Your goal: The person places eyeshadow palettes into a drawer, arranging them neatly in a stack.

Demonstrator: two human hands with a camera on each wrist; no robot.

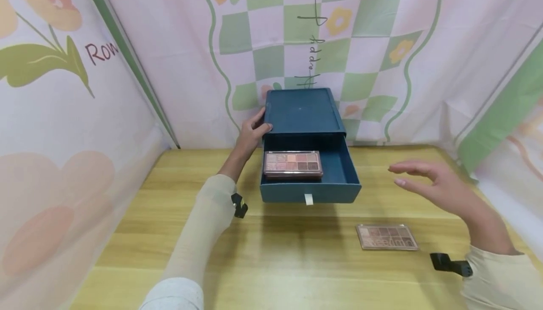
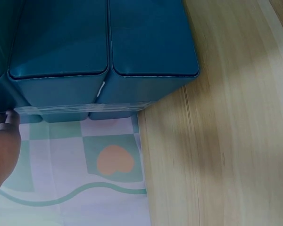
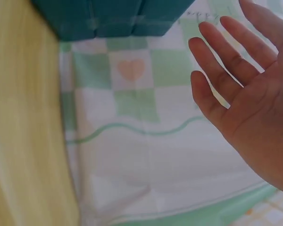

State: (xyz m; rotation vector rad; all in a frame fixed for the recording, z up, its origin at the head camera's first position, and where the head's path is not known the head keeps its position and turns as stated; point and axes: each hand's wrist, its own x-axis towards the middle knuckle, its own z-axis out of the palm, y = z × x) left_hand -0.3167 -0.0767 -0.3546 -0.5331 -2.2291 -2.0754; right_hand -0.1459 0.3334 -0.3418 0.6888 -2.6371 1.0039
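A dark blue drawer box point(image 1: 301, 112) stands at the back of the table, its top drawer point(image 1: 335, 193) pulled out towards me. Inside that drawer, on the left, lies an eyeshadow palette point(image 1: 292, 164) with a clear lid. My left hand point(image 1: 251, 133) holds the box's left side, thumb at the top edge; in the left wrist view its bent fingers point(image 2: 8, 118) reach the box's back corner. Over the table's right side, my right hand point(image 1: 441, 187) is held in the air with spread fingers and nothing in it. A second eyeshadow palette point(image 1: 387, 237) lies flat on the table in front of it.
The wooden table point(image 1: 169, 234) reaches back to a patterned cloth point(image 1: 263, 27) hanging behind the box. More cloth hangs at left and right. Below the top drawer, the box has further closed tiers point(image 2: 153, 42). A white pull tab point(image 1: 308, 199) hangs from the drawer front.
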